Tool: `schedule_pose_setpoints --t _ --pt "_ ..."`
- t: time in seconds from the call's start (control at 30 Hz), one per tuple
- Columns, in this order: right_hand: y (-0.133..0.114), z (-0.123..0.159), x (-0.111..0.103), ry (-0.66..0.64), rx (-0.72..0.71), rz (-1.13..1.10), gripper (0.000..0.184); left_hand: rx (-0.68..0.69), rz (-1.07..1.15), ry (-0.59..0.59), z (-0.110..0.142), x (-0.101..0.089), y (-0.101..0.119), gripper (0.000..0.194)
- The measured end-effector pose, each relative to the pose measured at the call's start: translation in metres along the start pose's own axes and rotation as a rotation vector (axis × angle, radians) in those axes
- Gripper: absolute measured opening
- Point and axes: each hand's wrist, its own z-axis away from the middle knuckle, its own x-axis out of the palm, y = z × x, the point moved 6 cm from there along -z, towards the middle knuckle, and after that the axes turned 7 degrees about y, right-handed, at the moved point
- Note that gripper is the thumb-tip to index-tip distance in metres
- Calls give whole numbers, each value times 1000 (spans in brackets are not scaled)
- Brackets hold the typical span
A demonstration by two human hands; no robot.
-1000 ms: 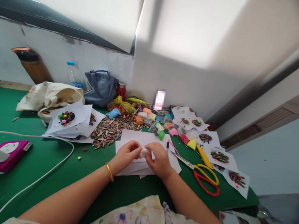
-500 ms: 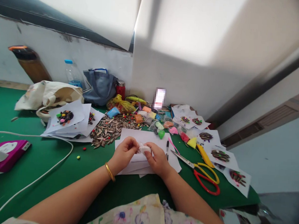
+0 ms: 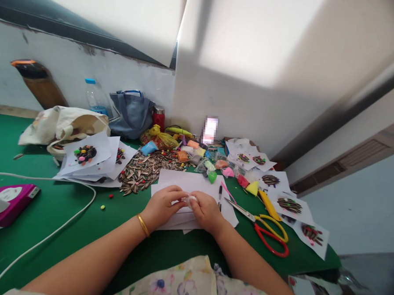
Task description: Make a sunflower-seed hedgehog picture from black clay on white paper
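Note:
My left hand (image 3: 165,208) and my right hand (image 3: 207,210) meet above the stack of white paper (image 3: 169,177). Between them is a small white lump of modelling clay (image 3: 191,199), largely covered by my fingers. My right hand is closed round it, with the thumb on top. Thumb and fingertips of my left hand pinch at its left side. A black pen (image 3: 220,196) lies on the paper, just right of my right hand. Scissors (image 3: 261,221) with one yellow and one red handle lie farther right.
Sunflower seeds (image 3: 146,169) are heaped behind the paper, beside bagged coloured clay (image 3: 211,176). Sheets with seed pictures lie left (image 3: 84,159) and right (image 3: 289,205). A yellow cutter (image 3: 269,205) lies by the scissors. A white cable (image 3: 64,224) crosses the left side.
My left fingers have shifted slightly right and extended over the white lump, so less of it shows. My right hand has stayed nearly in place.

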Motion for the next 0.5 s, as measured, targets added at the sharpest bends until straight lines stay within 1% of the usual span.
schedule_pose_setpoints --t 0.1,0.27,0.37,0.43,0.5 --pt "-2 1 1 -43 -12 -13 29 57 -16 8 0 0 2 18" --pt "-4 1 1 -58 -48 -10 32 135 38 -8 -3 -3 8 14" --pt "-5 1 0 -18 -80 -4 29 146 22 25 -3 -5 9 12" --pt "-4 1 -1 23 -87 9 27 153 -47 61 -3 -6 10 12" --pt "-3 1 -1 34 -89 34 26 161 -136 81 -2 -6 10 13"
